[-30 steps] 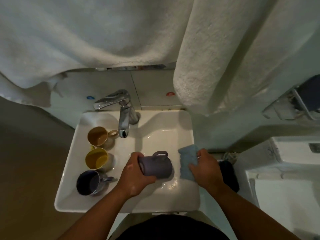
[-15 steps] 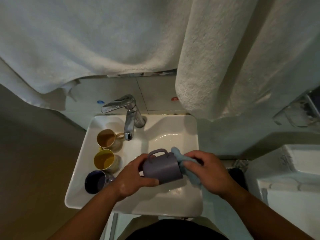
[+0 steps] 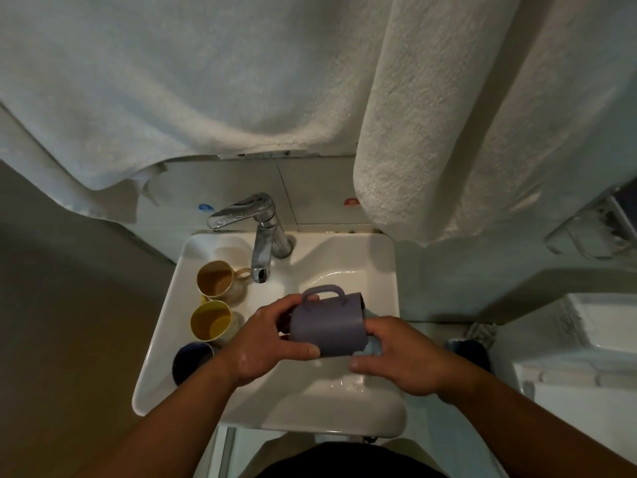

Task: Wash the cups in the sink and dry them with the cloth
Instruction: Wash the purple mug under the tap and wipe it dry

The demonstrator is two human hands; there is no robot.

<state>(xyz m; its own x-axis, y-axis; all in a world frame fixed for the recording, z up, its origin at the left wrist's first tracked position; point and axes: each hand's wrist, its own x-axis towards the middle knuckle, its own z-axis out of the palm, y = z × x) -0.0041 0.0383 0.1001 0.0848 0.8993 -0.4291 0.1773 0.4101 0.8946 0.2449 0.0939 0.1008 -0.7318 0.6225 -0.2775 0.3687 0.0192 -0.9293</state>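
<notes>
A grey-purple cup point(image 3: 327, 322) lies on its side above the white sink point(image 3: 344, 257), handle up and mouth to the right. My left hand point(image 3: 262, 343) grips its base end. My right hand point(image 3: 403, 357) holds a light blue cloth point(image 3: 373, 347) against the cup's mouth; the hand and the cup hide most of the cloth. Three more cups stand along the sink's left side: a beige cup point(image 3: 215, 279), a yellow cup point(image 3: 211, 320) and a dark blue cup point(image 3: 191, 360), partly behind my left forearm.
A chrome tap point(image 3: 262, 232) stands at the back of the sink, with no water running. Large white towels point(image 3: 448, 132) hang above it. A white toilet tank point(image 3: 586, 339) is at the right, with a dark object point(image 3: 472, 350) beside the sink's right edge.
My right hand took the blue cloth off the sink's right edge and brought it to the cup's mouth. The cup was raised a little and its handle now points up.
</notes>
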